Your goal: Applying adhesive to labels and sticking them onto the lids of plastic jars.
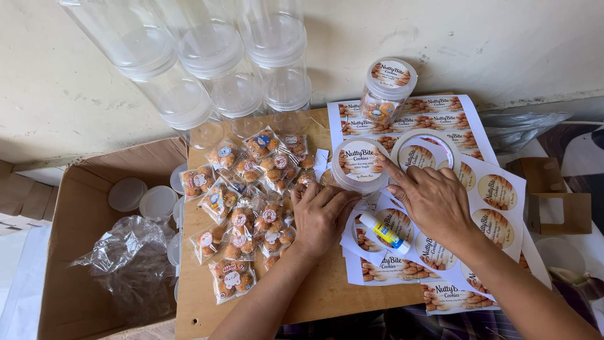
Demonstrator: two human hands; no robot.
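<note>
My left hand [321, 214] rests palm down on the wooden board [327, 289], its fingers at the base of a clear round jar [358, 165] whose lid bears a round cookie label. The fingertips of my right hand [431, 195] press on that lid's edge, and its palm lies over the sheets of round printed labels [497, 195]. A white glue stick [384, 232] lies on the sheets between my two hands. Several small packets of cookies [245, 208] are spread on the board left of my left hand. A second labelled jar [387, 88] with cookies stands behind.
Stacks of empty clear jars [214, 63] stand against the wall at the back. An open cardboard box [82, 252] on the left holds loose lids and a crumpled plastic bag [132, 258]. A small brown carton [553, 195] sits at the right.
</note>
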